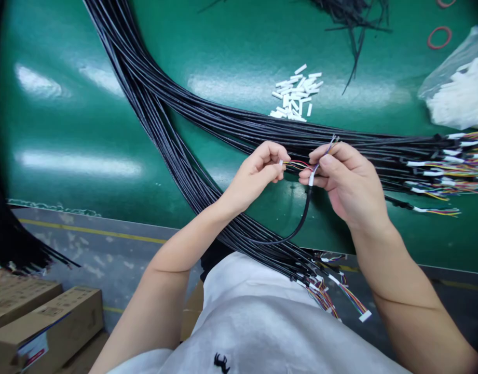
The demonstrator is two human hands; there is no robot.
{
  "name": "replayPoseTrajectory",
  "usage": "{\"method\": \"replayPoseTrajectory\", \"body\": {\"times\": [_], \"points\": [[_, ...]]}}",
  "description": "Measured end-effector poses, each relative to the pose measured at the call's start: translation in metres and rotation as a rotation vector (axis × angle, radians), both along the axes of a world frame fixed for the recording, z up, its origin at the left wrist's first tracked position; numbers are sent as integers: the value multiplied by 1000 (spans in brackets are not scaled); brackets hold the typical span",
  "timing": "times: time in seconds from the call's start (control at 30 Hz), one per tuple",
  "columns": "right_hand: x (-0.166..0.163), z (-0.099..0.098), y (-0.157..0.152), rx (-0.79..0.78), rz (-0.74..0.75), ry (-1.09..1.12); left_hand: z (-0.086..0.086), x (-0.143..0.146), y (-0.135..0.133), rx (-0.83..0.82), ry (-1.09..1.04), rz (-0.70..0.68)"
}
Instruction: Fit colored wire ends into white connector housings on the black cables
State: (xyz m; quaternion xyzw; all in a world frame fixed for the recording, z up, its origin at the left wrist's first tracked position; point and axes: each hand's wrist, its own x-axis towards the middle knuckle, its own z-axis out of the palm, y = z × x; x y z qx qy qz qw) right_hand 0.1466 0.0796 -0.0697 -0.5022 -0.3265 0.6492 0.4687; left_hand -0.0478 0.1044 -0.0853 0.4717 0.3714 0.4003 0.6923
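In the head view a black cable (306, 210) curves up between my hands, with a white sleeve (311, 178) where its thin coloured wires fan out. My left hand (258, 171) pinches a small white connector (281, 162); several of the wires (297, 164) run into it. My right hand (351, 179) is closed on the same cable's other wires, whose free tips (334, 138) stick up above the thumb. Under my left forearm lies a bundle of black cables (184, 171). At its near end, a white connector (365, 315) hangs on coloured wires over the table edge.
Behind my hands a second black cable bundle (231, 117) crosses the green table (106, 114). Beyond it lie a heap of short white pieces (295, 96), black strips (351, 21), a reddish ring (439, 37) and a plastic bag (456, 93). Cardboard boxes (63, 322) stand lower left.
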Motion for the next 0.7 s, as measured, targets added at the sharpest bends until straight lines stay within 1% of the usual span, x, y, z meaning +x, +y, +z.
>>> {"method": "replayPoseTrajectory", "body": {"times": [0.33, 0.6, 0.7], "points": [[-1, 2, -1, -11, -41, 20, 1, 0, 0, -7, -3, 16], [2, 3, -1, -20, 18, 31, -2, -1, 0, 56, -40, 4], [2, 5, 0, -19, 12, 54, -2, -1, 0, 51, -37, 12]]}}
